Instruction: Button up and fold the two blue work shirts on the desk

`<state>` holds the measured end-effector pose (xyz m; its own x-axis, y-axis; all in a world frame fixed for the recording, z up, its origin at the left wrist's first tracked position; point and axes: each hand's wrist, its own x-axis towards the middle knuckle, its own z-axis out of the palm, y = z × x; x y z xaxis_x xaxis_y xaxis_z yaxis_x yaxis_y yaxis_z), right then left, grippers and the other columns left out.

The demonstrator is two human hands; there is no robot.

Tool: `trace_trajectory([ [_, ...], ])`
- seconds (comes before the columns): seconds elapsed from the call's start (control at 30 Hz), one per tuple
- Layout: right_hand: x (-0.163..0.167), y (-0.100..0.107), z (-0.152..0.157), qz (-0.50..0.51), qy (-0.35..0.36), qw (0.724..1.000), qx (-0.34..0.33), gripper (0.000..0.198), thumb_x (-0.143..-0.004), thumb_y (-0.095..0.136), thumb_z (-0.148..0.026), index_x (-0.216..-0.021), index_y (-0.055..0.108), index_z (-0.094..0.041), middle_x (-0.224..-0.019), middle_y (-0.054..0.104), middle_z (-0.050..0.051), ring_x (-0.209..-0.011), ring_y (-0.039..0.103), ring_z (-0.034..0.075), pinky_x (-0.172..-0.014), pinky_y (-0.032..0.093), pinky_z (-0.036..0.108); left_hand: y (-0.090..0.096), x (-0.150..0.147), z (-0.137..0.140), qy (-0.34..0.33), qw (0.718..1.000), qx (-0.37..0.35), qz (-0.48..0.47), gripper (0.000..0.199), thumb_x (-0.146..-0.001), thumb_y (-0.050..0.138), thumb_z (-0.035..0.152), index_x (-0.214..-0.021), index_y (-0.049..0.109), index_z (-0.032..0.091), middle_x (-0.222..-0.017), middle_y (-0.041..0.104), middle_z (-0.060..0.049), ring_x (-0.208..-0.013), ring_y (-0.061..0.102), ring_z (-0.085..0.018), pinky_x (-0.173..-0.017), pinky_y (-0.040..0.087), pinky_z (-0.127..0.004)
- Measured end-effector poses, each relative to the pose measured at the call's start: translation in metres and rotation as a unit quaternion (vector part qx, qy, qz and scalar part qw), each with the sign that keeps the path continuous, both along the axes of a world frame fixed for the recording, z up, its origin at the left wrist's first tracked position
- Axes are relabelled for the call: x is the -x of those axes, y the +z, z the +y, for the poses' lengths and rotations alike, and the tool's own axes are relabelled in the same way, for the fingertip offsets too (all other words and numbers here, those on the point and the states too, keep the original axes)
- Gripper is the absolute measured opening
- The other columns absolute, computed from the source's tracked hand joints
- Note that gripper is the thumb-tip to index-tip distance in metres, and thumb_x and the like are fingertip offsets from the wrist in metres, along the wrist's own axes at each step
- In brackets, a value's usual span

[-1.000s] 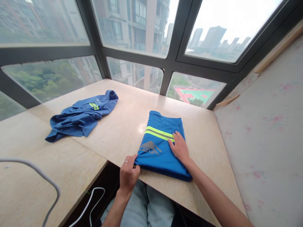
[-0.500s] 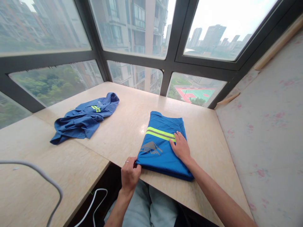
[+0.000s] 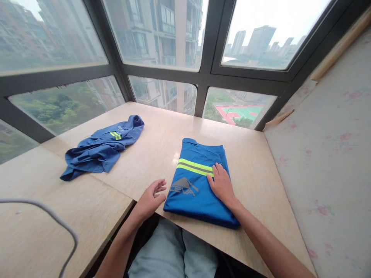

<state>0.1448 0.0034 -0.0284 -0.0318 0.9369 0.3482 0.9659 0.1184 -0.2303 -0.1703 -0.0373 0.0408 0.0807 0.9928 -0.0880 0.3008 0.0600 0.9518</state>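
Note:
A folded blue work garment (image 3: pixel 197 199) lies on the tabletop in front of me, with a yellow-green and grey reflective stripe across it and a grey printed logo. My right hand (image 3: pixel 221 183) rests flat on its right side, fingers stretched out over the end of the stripe. Just off the garment's left edge is my left hand (image 3: pixel 151 197), empty, its fingers apart and slightly curled. Farther left, a crumpled darker blue garment (image 3: pixel 100 148) with a small reflective patch lies on the same surface, apart from both hands.
The pale marble-look tabletop (image 3: pixel 156 154) runs back to dark window frames (image 3: pixel 162 73). A floral-papered wall (image 3: pixel 324 173) bounds the right side. At the lower left a grey cable (image 3: pixel 58 219) arches over the surface. A gap opens at the front, above my legs (image 3: pixel 171 251).
My left hand has let go of the folded garment's near left corner and moved away to the left, its fingers opening. My right hand stays on the garment.

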Motion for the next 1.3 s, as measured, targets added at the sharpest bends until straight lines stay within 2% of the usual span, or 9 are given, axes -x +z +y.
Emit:
trace_trajectory([
  [0.13,0.002,0.001,-0.007,0.005,0.004,1.000,0.000,0.060,-0.099,0.036,-0.044,-0.140,0.050,-0.003,-0.149,0.044,0.023,-0.141,0.037,0.035,-0.114,0.031,0.053,0.015,-0.034,0.065,0.068,0.993,0.069,-0.073,0.044,-0.072,0.068,0.041,-0.107,0.063,0.015,-0.110,0.070,-0.015,-0.107,0.066,-0.025,-0.087,0.054,-0.035],
  [0.2,0.002,0.001,-0.012,0.003,0.005,1.000,0.004,0.060,-0.099,0.037,-0.045,-0.141,0.049,-0.003,-0.150,0.043,0.023,-0.141,0.037,0.035,-0.115,0.030,0.052,0.018,-0.058,0.095,0.022,0.983,0.136,-0.119,0.040,-0.072,0.069,0.045,-0.096,0.063,0.013,-0.095,0.071,-0.011,-0.094,0.068,-0.022,-0.079,0.054,-0.031],
  [0.33,-0.001,0.002,-0.024,-0.006,0.001,1.000,0.010,0.061,-0.099,0.038,-0.045,-0.143,0.047,-0.005,-0.152,0.041,0.021,-0.143,0.035,0.035,-0.116,0.030,0.052,0.020,-0.091,0.141,0.046,0.969,0.216,-0.114,0.039,-0.071,0.072,0.047,-0.088,0.062,0.013,-0.074,0.067,-0.005,-0.069,0.064,-0.016,-0.059,0.049,-0.024],
  [0.47,-0.004,0.004,-0.033,-0.014,0.010,1.000,0.020,0.062,-0.099,0.038,-0.046,-0.145,0.045,-0.005,-0.154,0.039,0.020,-0.144,0.032,0.033,-0.117,0.029,0.051,0.021,-0.101,0.169,0.013,0.951,0.290,-0.107,0.044,-0.063,0.080,0.044,-0.087,0.064,0.012,-0.072,0.070,-0.008,-0.066,0.066,-0.019,-0.059,0.053,-0.029],
  [0.67,-0.008,0.006,-0.039,-0.014,0.013,1.000,0.024,0.063,-0.100,0.037,-0.048,-0.145,0.044,-0.005,-0.154,0.039,0.019,-0.144,0.033,0.032,-0.117,0.030,0.050,0.021,-0.110,0.185,-0.111,0.917,0.355,-0.146,0.049,-0.046,0.091,0.027,-0.088,0.072,0.012,-0.092,0.077,-0.014,-0.088,0.072,-0.027,-0.080,0.060,-0.035],
  [0.77,-0.010,0.005,-0.043,-0.013,0.013,1.000,0.020,0.063,-0.100,0.037,-0.048,-0.147,0.043,-0.006,-0.154,0.039,0.018,-0.145,0.033,0.032,-0.117,0.031,0.050,0.010,-0.111,0.186,-0.069,0.931,0.337,-0.124,0.051,-0.041,0.094,0.027,-0.084,0.073,0.012,-0.090,0.077,-0.014,-0.087,0.073,-0.029,-0.077,0.061,-0.036],
  [0.93,-0.013,0.008,-0.047,-0.011,0.017,1.000,0.020,0.063,-0.100,0.038,-0.050,-0.149,0.040,-0.009,-0.155,0.039,0.016,-0.145,0.033,0.031,-0.116,0.033,0.050,-0.018,-0.107,0.185,-0.002,0.983,0.178,-0.052,0.054,-0.040,0.094,0.044,-0.077,0.071,0.013,-0.082,0.076,-0.012,-0.085,0.072,-0.030,-0.069,0.058,-0.034],
  [1.1,-0.014,0.011,-0.048,-0.010,0.016,0.999,0.032,0.064,-0.100,0.037,-0.051,-0.147,0.043,-0.008,-0.154,0.039,0.017,-0.145,0.033,0.031,-0.117,0.033,0.049,-0.024,-0.108,0.186,0.026,0.992,0.118,0.042,0.054,-0.047,0.088,0.059,-0.070,0.068,0.014,-0.072,0.073,-0.011,-0.086,0.071,-0.031,-0.061,0.052,-0.029],
  [1.3,-0.014,0.011,-0.047,0.004,0.017,0.999,0.027,0.063,-0.100,0.037,-0.051,-0.148,0.043,-0.010,-0.154,0.040,0.017,-0.144,0.034,0.031,-0.116,0.033,0.051,-0.005,-0.095,0.182,-0.016,0.954,0.288,-0.078,0.058,-0.060,0.078,0.067,-0.081,0.066,0.015,-0.080,0.074,-0.011,-0.081,0.070,-0.026,-0.064,0.055,-0.030],
])
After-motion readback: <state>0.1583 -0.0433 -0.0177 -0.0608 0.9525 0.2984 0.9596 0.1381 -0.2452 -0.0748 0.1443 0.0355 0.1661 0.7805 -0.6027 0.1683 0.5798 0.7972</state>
